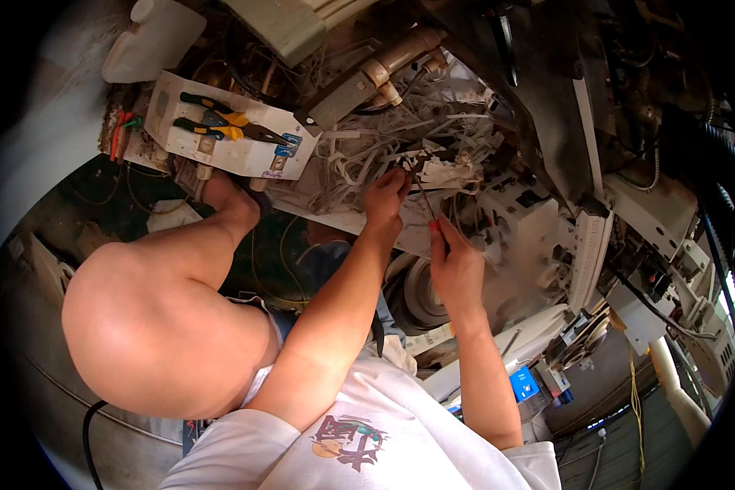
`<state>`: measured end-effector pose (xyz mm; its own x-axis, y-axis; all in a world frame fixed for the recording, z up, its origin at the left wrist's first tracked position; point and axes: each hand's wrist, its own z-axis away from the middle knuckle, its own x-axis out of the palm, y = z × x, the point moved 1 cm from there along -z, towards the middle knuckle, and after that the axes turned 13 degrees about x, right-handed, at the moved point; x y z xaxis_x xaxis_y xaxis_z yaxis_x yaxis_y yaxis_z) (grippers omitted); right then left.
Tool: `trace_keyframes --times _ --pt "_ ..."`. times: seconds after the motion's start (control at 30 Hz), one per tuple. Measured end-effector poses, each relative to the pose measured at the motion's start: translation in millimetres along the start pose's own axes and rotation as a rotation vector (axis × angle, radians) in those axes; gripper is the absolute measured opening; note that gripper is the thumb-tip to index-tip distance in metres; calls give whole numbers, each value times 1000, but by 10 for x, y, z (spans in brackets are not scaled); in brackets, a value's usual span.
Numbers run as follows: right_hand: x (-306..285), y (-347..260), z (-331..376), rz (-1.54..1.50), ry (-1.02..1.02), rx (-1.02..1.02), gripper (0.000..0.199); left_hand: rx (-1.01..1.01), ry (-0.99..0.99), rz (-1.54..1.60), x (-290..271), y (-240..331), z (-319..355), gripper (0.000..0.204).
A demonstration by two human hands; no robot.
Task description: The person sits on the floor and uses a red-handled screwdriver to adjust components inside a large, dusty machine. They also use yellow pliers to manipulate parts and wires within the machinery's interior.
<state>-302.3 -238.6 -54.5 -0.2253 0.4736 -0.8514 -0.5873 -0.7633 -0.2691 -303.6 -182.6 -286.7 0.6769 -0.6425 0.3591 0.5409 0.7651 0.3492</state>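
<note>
My right hand (pixel 456 263) is closed around the red handle of a screwdriver (pixel 424 196). Its thin metal shaft slants up and left toward the fingertips of my left hand (pixel 386 198). That hand is closed in a pinch at the edge of a crumpled whitish lump (pixel 449 170), and whatever sits between its fingers is hidden. Both hands are over a heap of pale plastic strips (pixel 355 159) inside the machine. To the left, a pair of pliers (pixel 235 128) with black and yellow handles lies on a white metal panel (pixel 167 106).
Red- and green-handled tools (pixel 122 132) stand left of the panel, below a white plastic container (pixel 151 41). A brown metal bar (pixel 359 86) crosses above the heap. A round pulley-like part (pixel 420 294) lies below my hands. Dusty machine housings (pixel 523 220) and cables (pixel 661 302) crowd the right.
</note>
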Motion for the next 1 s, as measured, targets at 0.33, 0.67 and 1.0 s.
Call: trace_keyframes --times 0.33,0.67,1.0 --pt "17 75 74 110 50 -76 30 75 -57 51 -160 -211 -157 22" --pt "-684 -94 547 -904 -496 484 39 37 87 -272 78 391 166 19" --pt "-1281 370 622 -1575 -850 294 49 202 -658 -1017 1253 1732 1175 35"
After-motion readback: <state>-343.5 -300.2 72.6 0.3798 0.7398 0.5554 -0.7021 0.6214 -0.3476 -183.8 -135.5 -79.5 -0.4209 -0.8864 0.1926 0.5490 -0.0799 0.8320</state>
